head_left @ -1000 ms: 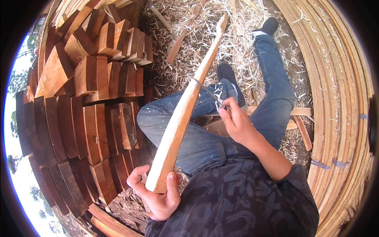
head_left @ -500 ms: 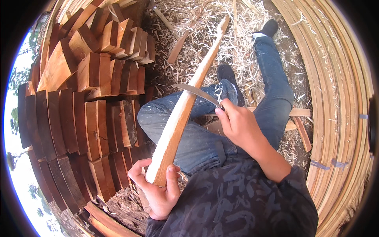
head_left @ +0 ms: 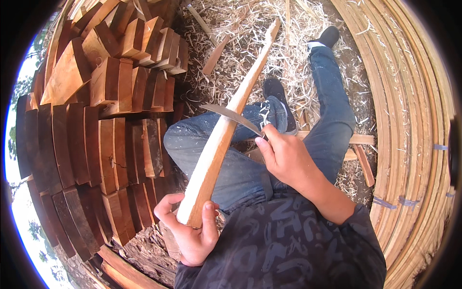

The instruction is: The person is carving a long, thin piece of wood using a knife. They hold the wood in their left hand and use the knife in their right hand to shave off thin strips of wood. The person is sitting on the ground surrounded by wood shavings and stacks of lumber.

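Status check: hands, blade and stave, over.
Left hand grips stave at its near end. Right hand holds curved blade across it. Wood shavings underfoot, nothing blocking.

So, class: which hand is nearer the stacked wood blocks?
Left. The left hand grips the stick's lower end beside the blocks; the right hand holds the blade farther away.

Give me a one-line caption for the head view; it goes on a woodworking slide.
Seated among shavings, left hand grips a long wooden blank while right hand lays a curved blade across it.
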The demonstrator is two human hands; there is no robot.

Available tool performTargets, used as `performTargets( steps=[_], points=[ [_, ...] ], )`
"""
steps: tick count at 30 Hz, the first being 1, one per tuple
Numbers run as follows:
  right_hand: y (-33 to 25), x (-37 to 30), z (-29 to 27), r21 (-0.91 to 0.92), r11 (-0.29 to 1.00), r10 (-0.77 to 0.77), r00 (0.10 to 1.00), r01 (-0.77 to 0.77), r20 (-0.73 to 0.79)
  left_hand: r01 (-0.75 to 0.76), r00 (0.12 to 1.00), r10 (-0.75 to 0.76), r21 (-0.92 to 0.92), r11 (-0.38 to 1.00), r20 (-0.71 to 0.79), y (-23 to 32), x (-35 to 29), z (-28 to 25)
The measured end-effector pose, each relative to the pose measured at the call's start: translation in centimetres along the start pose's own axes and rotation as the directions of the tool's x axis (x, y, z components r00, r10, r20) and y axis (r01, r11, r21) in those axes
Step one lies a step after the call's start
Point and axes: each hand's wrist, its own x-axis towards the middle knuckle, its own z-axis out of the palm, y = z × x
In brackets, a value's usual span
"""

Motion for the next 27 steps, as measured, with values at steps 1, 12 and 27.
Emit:
performTargets(
  steps=[1,12,27],
  points=[
    [0.1,0.2,0.1,-0.016,1.0,0.011,1.0,-0.011,-0.002,-0.007,0.999,0.008,0.01,1.0,-0.033,0.1,0.1,0.1],
    [0.1,0.9,0.0,-0.209,0.973,0.101,0.995,-0.094,0.022,0.003,1.0,-0.002,-0.015,1.0,0.031,-0.6,0.2,-0.5],
    [5.9,3.2,0.4,-0.236,0.964,0.114,0.992,-0.124,-0.055,-0.01,1.0,0.009,0.05,0.999,0.014,-0.5,0.2,-0.9]
  ],
)
